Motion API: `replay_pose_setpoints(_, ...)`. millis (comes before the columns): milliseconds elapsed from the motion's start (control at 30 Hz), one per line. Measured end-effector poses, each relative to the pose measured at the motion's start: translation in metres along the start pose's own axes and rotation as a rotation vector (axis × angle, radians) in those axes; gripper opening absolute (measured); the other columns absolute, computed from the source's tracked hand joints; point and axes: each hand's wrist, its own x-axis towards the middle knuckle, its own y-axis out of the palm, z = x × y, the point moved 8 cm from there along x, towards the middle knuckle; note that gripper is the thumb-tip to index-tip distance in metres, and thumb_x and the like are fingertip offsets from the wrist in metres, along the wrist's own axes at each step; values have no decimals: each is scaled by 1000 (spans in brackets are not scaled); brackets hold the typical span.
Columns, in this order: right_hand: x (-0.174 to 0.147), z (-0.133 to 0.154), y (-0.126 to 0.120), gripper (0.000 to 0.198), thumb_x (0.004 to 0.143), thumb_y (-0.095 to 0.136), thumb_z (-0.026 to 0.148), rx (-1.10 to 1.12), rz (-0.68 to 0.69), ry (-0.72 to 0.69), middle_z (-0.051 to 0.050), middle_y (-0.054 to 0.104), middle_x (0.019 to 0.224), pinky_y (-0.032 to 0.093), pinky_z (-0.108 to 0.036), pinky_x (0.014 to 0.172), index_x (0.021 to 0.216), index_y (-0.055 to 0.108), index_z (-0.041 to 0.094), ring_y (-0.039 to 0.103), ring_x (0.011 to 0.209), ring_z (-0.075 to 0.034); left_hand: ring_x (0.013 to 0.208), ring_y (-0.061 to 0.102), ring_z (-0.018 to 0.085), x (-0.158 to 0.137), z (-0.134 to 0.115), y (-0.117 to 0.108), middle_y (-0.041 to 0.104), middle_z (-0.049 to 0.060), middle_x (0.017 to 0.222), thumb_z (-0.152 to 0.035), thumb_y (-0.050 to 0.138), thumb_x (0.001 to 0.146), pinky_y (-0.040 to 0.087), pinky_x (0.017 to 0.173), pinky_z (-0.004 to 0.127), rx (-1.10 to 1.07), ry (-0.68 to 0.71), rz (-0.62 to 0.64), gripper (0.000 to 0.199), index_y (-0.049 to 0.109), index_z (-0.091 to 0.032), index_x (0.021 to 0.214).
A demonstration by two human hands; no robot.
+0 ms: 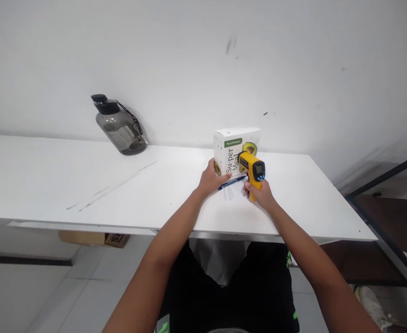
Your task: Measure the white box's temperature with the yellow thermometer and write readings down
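A white box with avocado pictures and "Su-per Meal" lettering (229, 159) stands upright on the white table. My left hand (211, 179) grips its lower left side, fingers around the edge and thumb across the front. In my right hand (263, 194) is a yellow and black infrared thermometer (252, 167), held by its handle. Its small screen faces me and its front end points at the box, very close to it; whether they touch I cannot tell. Between my hands lies a blue pen (232, 182) on a paper with handwriting (228, 192).
A grey translucent water bottle (120, 132) with a black lid stands at the left, by the wall. The white table's (95, 185) front edge runs before my lap. A cardboard box (92, 237) is below it, and a dark metal-framed rack (384, 208) stands at the right.
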Motion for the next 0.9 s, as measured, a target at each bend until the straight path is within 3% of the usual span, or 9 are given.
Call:
replay_pose_setpoints(200, 1, -6, -7, 43, 71, 71, 57, -189, -43, -88, 1, 60, 70, 51, -35, 59, 89, 53, 22, 58, 59, -16, 111, 63, 26, 3, 5, 1, 63, 10, 127, -50, 79, 69, 53, 90, 39, -50, 12, -16, 79, 41, -24, 133)
replay_pose_setpoints(400, 0, 1, -18, 44, 74, 68, 54, -371, -209, -201, -1, 63, 78, 50, -35, 67, 101, 55, 21, 58, 69, -18, 109, 63, 26, 6, 8, -5, 63, 10, 126, -52, 77, 70, 52, 87, 38, 8, -24, -70, 77, 40, -24, 131)
replay_pose_setpoints(533, -2, 9, -26, 51, 74, 68, 54, -408, -322, -175, -2, 65, 85, 50, -36, 72, 112, 55, 22, 58, 74, -19, 107, 63, 25, 8, 12, -15, 63, 8, 126, -53, 76, 70, 51, 85, 37, 90, -95, -122, 74, 41, -25, 129)
replay_pose_setpoints(900, 2, 3, -33, 59, 74, 67, 55, -410, -381, -59, -4, 64, 93, 50, -39, 76, 122, 55, 24, 58, 81, -22, 108, 62, 27, 9, 23, -26, 63, 7, 125, -53, 72, 72, 48, 86, 39, 168, -211, -172, 68, 41, -27, 126)
